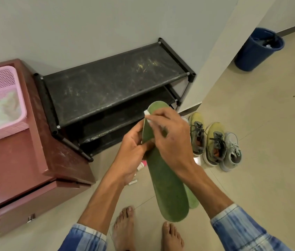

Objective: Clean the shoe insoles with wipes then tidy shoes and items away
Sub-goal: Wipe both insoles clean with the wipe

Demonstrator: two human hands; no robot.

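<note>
A long green insole [166, 185] is held in front of me, and the edge of a second green insole [192, 198] peeks out behind it. My left hand [134, 147] grips them at the middle. My right hand [170, 134] pinches a small white wipe [147, 115] against the upper part of the front insole. Two yellow-green sneakers [206, 138] and a grey sneaker [232, 151] stand side by side on the floor to the right.
An empty black shoe rack [110, 82] stands against the wall. Left of it is a red-brown cabinet [25, 169] bearing a pink basket [3, 84]. A blue bin [257, 49] sits at the far right. Small items [139, 167] lie on the tiled floor under my hands.
</note>
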